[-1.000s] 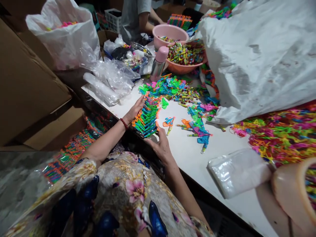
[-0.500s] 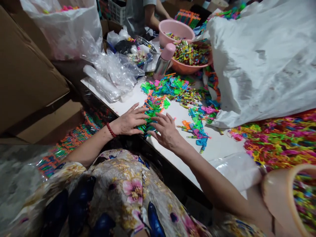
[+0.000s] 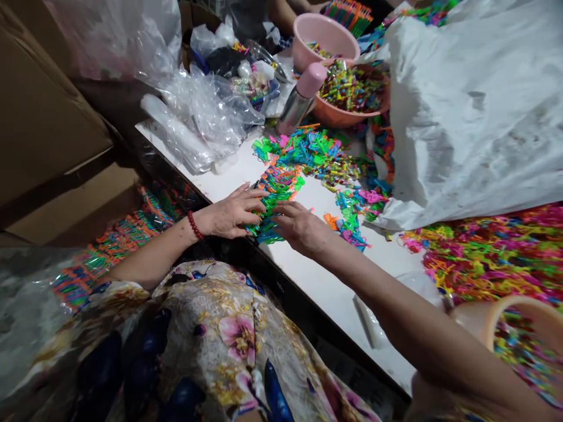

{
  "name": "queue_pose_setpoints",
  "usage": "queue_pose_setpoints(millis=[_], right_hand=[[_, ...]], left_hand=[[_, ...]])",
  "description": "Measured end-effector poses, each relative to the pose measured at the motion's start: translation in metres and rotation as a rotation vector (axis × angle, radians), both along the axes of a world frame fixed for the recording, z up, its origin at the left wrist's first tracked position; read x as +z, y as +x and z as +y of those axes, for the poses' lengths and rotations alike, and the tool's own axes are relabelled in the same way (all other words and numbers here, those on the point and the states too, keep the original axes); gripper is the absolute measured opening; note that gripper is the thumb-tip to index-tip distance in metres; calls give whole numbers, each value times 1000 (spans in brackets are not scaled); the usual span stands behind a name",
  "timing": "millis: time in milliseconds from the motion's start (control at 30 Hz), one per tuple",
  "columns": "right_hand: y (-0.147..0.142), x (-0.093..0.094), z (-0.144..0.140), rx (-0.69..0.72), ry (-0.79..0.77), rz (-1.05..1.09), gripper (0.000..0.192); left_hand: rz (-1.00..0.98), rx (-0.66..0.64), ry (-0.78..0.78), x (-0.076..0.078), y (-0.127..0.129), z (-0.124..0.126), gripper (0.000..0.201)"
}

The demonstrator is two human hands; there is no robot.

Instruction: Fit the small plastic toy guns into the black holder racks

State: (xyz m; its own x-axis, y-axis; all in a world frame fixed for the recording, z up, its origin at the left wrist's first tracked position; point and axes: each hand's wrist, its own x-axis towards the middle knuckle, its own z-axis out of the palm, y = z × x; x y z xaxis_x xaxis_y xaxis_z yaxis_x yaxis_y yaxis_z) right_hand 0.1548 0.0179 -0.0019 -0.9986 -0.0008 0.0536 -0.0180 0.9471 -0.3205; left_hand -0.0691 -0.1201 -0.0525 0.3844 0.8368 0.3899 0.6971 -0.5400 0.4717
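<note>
A packed row of small plastic pieces in green, orange and blue lies along the near part of the white table. On its left side rests my left hand, fingers apart and touching the pieces, a red bead bracelet on the wrist. From the right, my right hand reaches the same row with fingers stretched and slightly bent; its fingertips partly hide the pieces. Neither hand is wrapped round a piece that I can see. Beyond the row is a loose heap of coloured plastic pieces, with a smaller cluster to the right.
A pink-capped bottle stands behind the heap, near a pink basin and an orange basin. Clear plastic bags lie left. A large white sack, loose coloured pieces and a tub occupy the right. Another person's arm shows behind.
My right hand's fingers have drawn closer together against the row, and that forearm has shifted. My left hand stays nearly in place. The camera view has tilted slightly.
</note>
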Motion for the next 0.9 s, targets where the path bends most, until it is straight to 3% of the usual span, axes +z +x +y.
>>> queue_pose_setpoints(millis=[167, 300, 533, 900], right_hand=[[-2, 4, -15, -59, 255, -106, 16], [-4, 3, -22, -112, 357, -134, 15], [-5, -7, -14, -155, 347, -71, 15], [-1, -12, -7, -212, 303, -78, 17]], left_hand=[[-151, -57, 32, 0, 3, 0, 13], [-164, -78, 14, 2, 2, 0, 10], [-216, -90, -31, 2, -1, 4, 16], [-184, -113, -86, 7, -5, 10, 8]])
